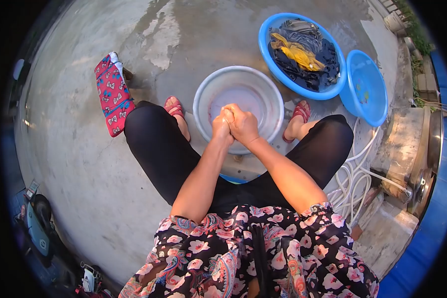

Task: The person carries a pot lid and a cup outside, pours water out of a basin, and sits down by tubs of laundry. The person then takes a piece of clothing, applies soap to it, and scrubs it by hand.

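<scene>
Over a pale basin (199, 102) on the ground between my feet, my two hands are pressed together. My left hand (222, 129) is closed, its fingers partly covered by the other hand. My right hand (244, 125) wraps over it, also closed. Whatever lies between the palms, if anything, is hidden. Cloudy, whitish water (238, 102) appears to lie in the basin below.
Ahead on the right, a large blue basin (266, 55) holds dark clothes (330, 57) and a yellow cloth (300, 53). A smaller blue basin (377, 94) leans beside it. A white hose (355, 181) coils by my right knee. A pink bow-patterned cloth (113, 97) stands left.
</scene>
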A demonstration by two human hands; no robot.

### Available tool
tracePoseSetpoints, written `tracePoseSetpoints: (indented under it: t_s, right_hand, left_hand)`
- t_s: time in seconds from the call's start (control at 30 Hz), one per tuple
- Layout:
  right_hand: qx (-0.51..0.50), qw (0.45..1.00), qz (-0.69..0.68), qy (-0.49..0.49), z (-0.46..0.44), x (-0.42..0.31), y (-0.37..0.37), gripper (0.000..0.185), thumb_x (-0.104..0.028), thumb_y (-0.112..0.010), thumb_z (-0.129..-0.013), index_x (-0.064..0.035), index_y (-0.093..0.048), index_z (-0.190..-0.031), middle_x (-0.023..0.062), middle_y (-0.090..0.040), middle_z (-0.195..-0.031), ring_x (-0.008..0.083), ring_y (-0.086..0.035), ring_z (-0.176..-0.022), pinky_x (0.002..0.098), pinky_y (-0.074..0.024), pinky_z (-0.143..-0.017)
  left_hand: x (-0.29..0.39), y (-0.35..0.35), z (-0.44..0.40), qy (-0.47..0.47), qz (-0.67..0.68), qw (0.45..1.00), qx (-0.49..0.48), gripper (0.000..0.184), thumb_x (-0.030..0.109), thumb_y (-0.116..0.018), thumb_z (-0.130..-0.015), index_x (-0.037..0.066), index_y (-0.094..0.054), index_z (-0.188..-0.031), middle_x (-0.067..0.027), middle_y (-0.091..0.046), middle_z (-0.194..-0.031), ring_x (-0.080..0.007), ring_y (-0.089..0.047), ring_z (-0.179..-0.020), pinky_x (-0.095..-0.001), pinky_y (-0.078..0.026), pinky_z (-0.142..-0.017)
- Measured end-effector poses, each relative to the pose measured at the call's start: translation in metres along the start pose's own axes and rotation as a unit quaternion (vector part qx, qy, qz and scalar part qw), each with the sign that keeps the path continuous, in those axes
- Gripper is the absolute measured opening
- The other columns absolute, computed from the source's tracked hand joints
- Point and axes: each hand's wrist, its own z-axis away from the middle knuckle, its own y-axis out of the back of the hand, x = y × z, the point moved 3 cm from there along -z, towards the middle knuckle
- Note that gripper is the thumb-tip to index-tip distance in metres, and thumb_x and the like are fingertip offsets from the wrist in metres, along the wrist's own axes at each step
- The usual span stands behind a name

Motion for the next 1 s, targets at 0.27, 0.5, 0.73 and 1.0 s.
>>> tracePoseSetpoints:
  t_s: [0.27,0.5,0.73,1.0]
  right_hand:
    - [-0.011,1.000,-0.003,-0.009,-0.001,-0.001,0.000,0.018,-0.026,-0.047,-0.083,-0.0116,-0.056,-0.089,0.0169,-0.059,-0.065,0.0348,-0.058,-0.061,0.0442,-0.0444,-0.055]
    - [0.019,0.999,-0.037,-0.003,0.000,-0.004,0.003,0.017,-0.023,-0.047,-0.083,-0.0111,-0.057,-0.090,0.0151,-0.059,-0.066,0.0347,-0.058,-0.061,0.0426,-0.0440,-0.054]
    - [0.011,1.000,0.013,0.004,-0.002,-0.004,0.005,0.015,-0.024,-0.047,-0.083,-0.0118,-0.054,-0.089,0.0139,-0.058,-0.059,0.0325,-0.057,-0.055,0.0426,-0.0438,-0.050]
    - [0.011,0.982,-0.103,-0.156,-0.015,0.047,0.003,0.018,-0.022,-0.054,-0.080,-0.0061,-0.059,-0.086,0.0125,-0.061,-0.067,0.0246,-0.060,-0.062,0.0351,-0.0445,-0.056]
  left_hand:
    - [0.004,-0.004,0.000,0.026,-0.030,0.999,0.026,0.029,0.033,-0.037,-0.091,0.006,-0.049,-0.096,-0.0079,-0.056,-0.082,-0.0203,-0.057,-0.074,-0.0361,-0.049,-0.062]
    - [0.005,0.004,-0.001,-0.002,-0.005,1.000,-0.016,0.031,0.032,-0.035,-0.091,0.005,-0.049,-0.097,-0.0088,-0.057,-0.085,-0.0216,-0.058,-0.075,-0.0362,-0.050,-0.063]
    - [0.003,0.005,0.002,0.030,-0.058,0.998,0.028,0.033,0.031,-0.032,-0.092,0.004,-0.049,-0.097,-0.0098,-0.057,-0.087,-0.0231,-0.059,-0.076,-0.0385,-0.050,-0.065]
    - [0.009,-0.011,0.011,0.078,-0.014,0.997,0.026,0.032,0.034,-0.035,-0.091,0.005,-0.049,-0.085,-0.0102,-0.056,-0.082,-0.0239,-0.057,-0.075,-0.0395,-0.048,-0.069]
